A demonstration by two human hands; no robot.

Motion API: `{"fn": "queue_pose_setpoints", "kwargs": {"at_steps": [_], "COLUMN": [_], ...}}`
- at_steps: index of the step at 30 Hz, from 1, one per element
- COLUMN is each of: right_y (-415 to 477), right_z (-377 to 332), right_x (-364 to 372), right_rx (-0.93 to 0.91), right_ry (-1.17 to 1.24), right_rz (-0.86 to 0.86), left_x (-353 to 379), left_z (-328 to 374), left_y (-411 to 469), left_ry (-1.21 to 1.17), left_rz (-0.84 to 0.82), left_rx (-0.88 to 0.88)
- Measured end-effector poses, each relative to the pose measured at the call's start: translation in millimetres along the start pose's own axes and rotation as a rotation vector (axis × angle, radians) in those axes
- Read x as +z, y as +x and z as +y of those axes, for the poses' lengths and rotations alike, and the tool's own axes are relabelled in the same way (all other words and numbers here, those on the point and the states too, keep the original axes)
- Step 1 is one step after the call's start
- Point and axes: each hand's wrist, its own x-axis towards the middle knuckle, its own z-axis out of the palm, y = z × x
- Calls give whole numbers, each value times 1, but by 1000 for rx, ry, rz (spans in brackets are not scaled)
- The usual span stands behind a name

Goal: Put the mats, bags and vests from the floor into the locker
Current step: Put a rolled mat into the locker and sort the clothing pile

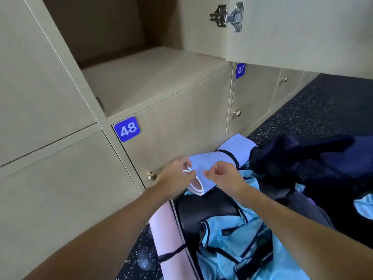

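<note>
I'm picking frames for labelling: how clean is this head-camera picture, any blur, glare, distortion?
Head view: the wide angle bows the edges of the open locker, its back in shadow; the end of the rolled mat glares white at the left hand; the right hand looks soft; the dark bag loses detail.

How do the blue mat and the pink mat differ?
The blue mat is pale blue, the pink mat pink. The left hand grips the blue mat's end; no hand holds the pink mat. Both are rolled, each with a dark strap.
</note>
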Motion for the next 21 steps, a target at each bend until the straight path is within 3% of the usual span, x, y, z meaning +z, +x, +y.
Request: {"fn": "queue_pose_setpoints", "kwargs": {"at_steps": [3,10,15,21], "right_y": [14,26,25,3], "right_z": [19,57,70,49], "right_x": [16,34,40,31], "right_rx": [6,61,27,-67], "right_ry": [-137,-138,-99,29], "right_rz": [47,55,88,220], "left_x": [15,31,39,21], "left_z": [-19,-47,-37,-16], "left_y": [19,53,58,50], "left_ry": [142,472,662,549], "left_rz": [-91,-345,-262,-183], "left_rx": [109,204,302,415]}}
